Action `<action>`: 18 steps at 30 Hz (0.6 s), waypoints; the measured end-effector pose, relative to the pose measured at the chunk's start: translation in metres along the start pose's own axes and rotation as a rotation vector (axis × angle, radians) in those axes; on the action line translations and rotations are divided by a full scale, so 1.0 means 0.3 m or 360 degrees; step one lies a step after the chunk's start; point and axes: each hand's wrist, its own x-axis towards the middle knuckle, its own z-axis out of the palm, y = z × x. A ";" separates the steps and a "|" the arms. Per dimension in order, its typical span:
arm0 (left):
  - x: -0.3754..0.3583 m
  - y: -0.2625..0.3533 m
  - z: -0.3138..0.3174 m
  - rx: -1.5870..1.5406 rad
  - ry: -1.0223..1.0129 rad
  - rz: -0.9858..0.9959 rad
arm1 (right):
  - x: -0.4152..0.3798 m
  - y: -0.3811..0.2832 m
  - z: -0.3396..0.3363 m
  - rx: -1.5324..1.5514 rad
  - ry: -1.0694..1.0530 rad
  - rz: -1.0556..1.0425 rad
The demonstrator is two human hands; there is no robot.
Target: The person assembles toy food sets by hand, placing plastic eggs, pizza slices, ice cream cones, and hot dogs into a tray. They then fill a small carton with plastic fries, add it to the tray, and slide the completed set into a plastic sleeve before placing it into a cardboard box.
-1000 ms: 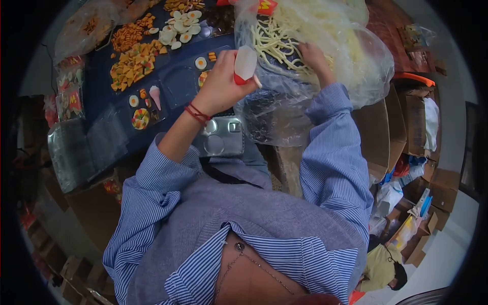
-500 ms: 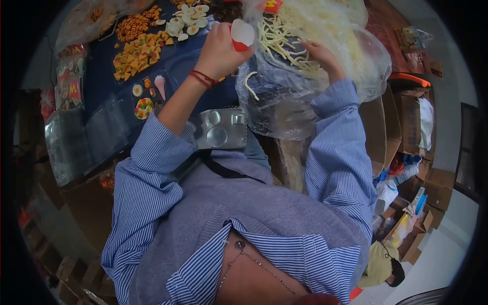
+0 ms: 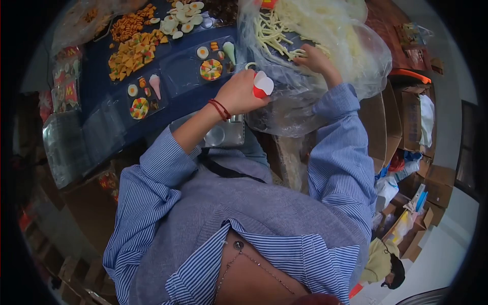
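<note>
Left grip [image 3: 238, 94] grasping carton [image 3: 263, 85], right grip [image 3: 316, 62] hold unclear, blue tabletop [image 3: 95, 61], cardboard boxes [image 3: 413, 124] nearby

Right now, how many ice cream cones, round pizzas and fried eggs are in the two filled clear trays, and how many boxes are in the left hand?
Ice cream cones: 2 (pink cone, green cone)
Round pizzas: 2 (left pizza, right pizza)
Fried eggs: 2 (left egg, right egg)
Red and white box in the left hand: 1
Total: 7
</note>
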 end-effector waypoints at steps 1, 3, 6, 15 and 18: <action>-0.010 0.004 -0.009 0.0002 -0.0002 -0.0005 | 0.019 0.012 0.006 -0.0115 -0.0080 0.0038; -0.031 0.000 -0.027 -0.0107 0.0055 -0.0006 | 0.028 0.016 -0.003 -0.0225 -0.0156 0.0072; -0.051 -0.001 -0.039 -0.0085 0.0104 0.0073 | 0.008 0.018 -0.039 0.0044 -0.0302 0.0226; -0.066 0.065 -0.085 -0.0167 0.0119 0.0116 | -0.019 0.057 -0.077 0.1505 0.0213 0.0504; -0.079 0.060 -0.094 -0.0199 0.0158 0.0154 | -0.009 0.048 -0.094 0.1836 0.0159 0.0480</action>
